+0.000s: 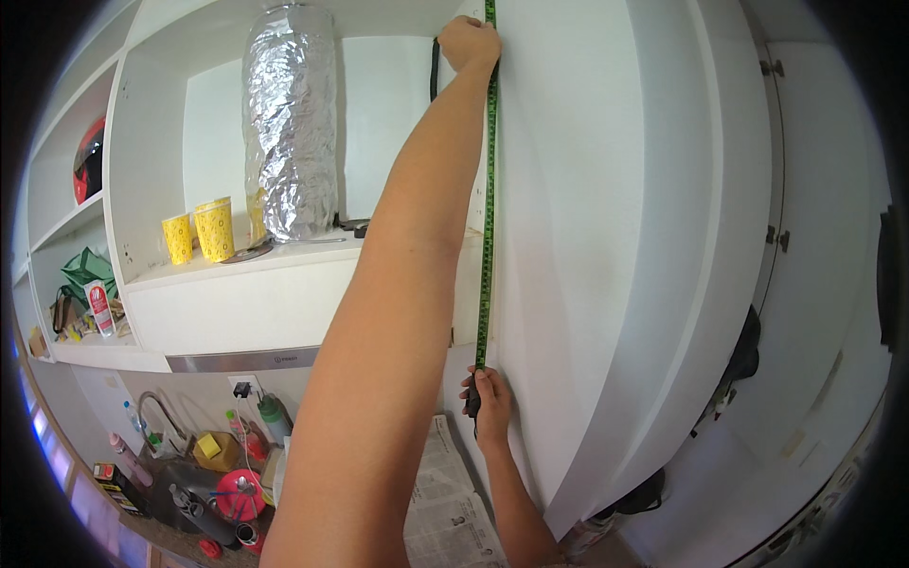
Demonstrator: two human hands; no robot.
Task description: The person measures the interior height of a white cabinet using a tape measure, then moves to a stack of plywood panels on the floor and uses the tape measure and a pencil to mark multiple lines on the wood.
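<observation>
A green tape measure blade (489,189) runs straight down along the white side panel (568,189) of the cabinet. High up, my left hand (471,43) is closed at the upper part of the blade, against the cabinet's front edge. My left arm reaches across the middle of the view and hides part of the shelf. Lower down, my right hand (490,402) grips the black tape measure case (472,396), with the thumb near where the blade comes out. The blade looks taut between the two hands.
A foil-wrapped duct (291,123) stands in the open cabinet beside yellow paper cups (214,230). Below is a steel hood strip (241,361). The counter at lower left holds bottles, a red bowl (240,494) and a faucet (161,407). Newspaper (454,502) lies beneath my arms.
</observation>
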